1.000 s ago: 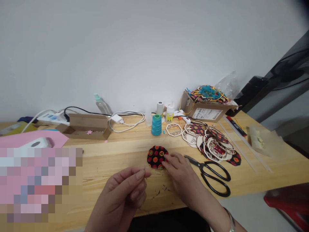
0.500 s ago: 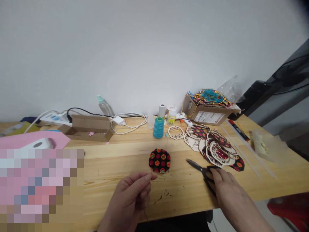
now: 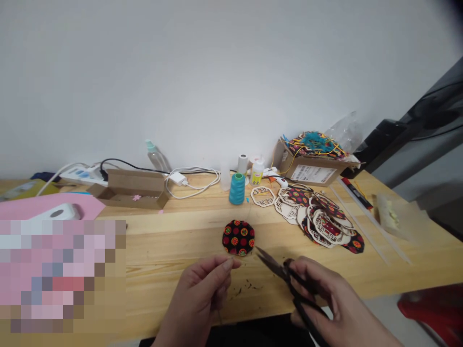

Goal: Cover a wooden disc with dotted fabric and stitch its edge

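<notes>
My left hand [image 3: 208, 289] is closed in a pinch, thumb against forefinger, just in front of the round patterned fabric piece [image 3: 238, 237]. A thin thread hangs below its fingers. The fabric piece is black with red, orange and green flower dots and lies flat on the wooden table [image 3: 170, 265]. Black-handled scissors [image 3: 273, 265] are in my right hand [image 3: 325, 294], fingers around the handles. Their blades point up and left, toward the right edge of the fabric. Behind the fabric stands a cone of teal thread [image 3: 237, 189].
Wooden lattice frames and patterned fabric pieces [image 3: 327, 217] are heaped at the right. Behind them is a cardboard box [image 3: 314, 172] of scraps. A glue bottle [image 3: 257, 173], white cable [image 3: 197, 182] and open brown box [image 3: 133, 190] line the wall. Dark snippets [image 3: 248, 285] lie near my hands.
My right hand has lifted the scissors from the table and brought them left, close to the fabric piece. My left hand keeps its pinch, shifted slightly right.
</notes>
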A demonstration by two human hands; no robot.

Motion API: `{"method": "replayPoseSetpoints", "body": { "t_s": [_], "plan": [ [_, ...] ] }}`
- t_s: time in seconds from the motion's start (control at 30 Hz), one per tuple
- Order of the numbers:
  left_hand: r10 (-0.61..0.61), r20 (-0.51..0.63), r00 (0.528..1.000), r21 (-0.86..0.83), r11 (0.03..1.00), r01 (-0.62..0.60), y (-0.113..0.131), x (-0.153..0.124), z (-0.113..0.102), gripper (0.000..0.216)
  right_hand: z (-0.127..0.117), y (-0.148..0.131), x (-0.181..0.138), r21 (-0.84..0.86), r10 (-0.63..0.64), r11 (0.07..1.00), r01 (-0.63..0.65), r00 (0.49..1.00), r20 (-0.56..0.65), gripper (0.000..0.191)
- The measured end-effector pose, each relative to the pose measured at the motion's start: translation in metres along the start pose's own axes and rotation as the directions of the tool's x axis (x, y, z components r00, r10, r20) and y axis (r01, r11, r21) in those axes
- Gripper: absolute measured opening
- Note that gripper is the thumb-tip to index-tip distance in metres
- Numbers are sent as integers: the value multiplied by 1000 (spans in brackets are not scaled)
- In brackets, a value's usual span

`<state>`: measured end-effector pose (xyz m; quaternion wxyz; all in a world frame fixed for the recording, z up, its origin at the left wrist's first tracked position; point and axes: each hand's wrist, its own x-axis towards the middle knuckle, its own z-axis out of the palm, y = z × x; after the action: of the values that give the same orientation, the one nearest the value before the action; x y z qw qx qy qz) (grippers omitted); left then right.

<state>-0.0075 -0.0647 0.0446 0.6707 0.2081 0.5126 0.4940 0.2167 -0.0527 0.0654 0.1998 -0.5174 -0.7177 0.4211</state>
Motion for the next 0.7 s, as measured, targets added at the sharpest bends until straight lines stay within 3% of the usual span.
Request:
{"method": "replayPoseSetpoints", "body": {
  "t_s": [0.07,0.13,0.27,0.4,0.7],
  "plan": [
    [12,14,1000,-3,1000,-12,0,-1,0,19,2,-12,-2,53,47,997,-49,998,44,44],
    [20,16,1000,-3,1000,-20,0,-2,0,19,3,-20,-3,39,77,996,-79,996,50,45],
    [49,9,999,12,999,-49,0,-2,-1,20,5,-29,0,-18,163,987,-162,979,118,17],
    [69,12,998,48,996,-69,-1,-3,-2,19,10,-35,5,14,276,957,-290,921,274,10],
    [136,86,987,292,944,-155,-4,-5,0,21,13,-31,10,110,179,970,-216,944,277,7]
  ]
}}
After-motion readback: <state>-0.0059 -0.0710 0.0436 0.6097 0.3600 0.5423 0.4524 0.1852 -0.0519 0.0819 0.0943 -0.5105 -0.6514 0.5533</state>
